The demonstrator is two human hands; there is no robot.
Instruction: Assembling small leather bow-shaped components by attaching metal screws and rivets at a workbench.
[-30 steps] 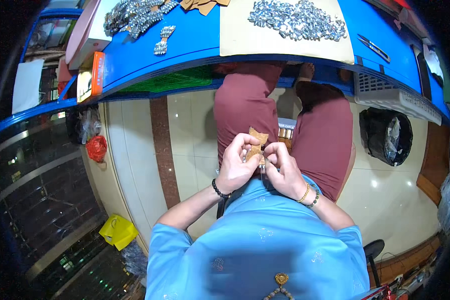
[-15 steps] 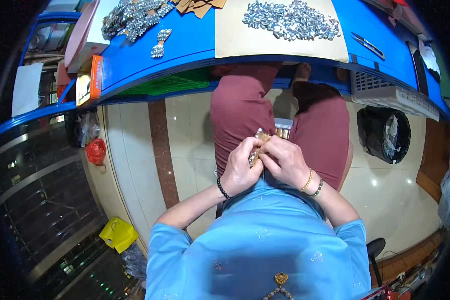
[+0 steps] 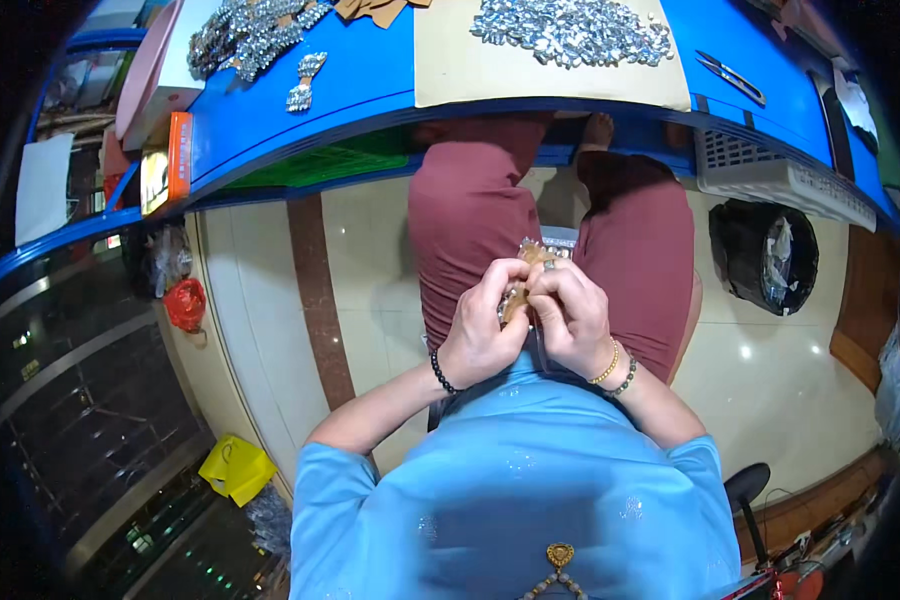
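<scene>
Over my lap, my left hand (image 3: 482,328) is closed on a small tan strip with silver beads (image 3: 533,252) at its ends. Its beaded top sticks up above my fingers, and more of it shows between the two hands. My right hand (image 3: 577,312) is pinched close against the same strip, fingertips touching it. What exactly the right fingertips grip is hidden. A similar beaded piece (image 3: 307,82) lies by itself on the blue table (image 3: 370,70). Behind the hands, partly covered, is a small light object with shiny bits (image 3: 558,238) between my thighs.
A pile of silver beads (image 3: 575,35) lies on a cream board (image 3: 450,75). To its left are heaped beaded pieces (image 3: 245,40) and tan scraps (image 3: 382,8); thread snips (image 3: 730,78) lie right. A white basket (image 3: 785,180) hangs under the table edge, above a black-bagged bin (image 3: 767,258).
My right fingers have shifted and bent upward around the strip, while the left hand keeps its hold. The whole view has moved slightly, so the table appears a little higher and further left.
</scene>
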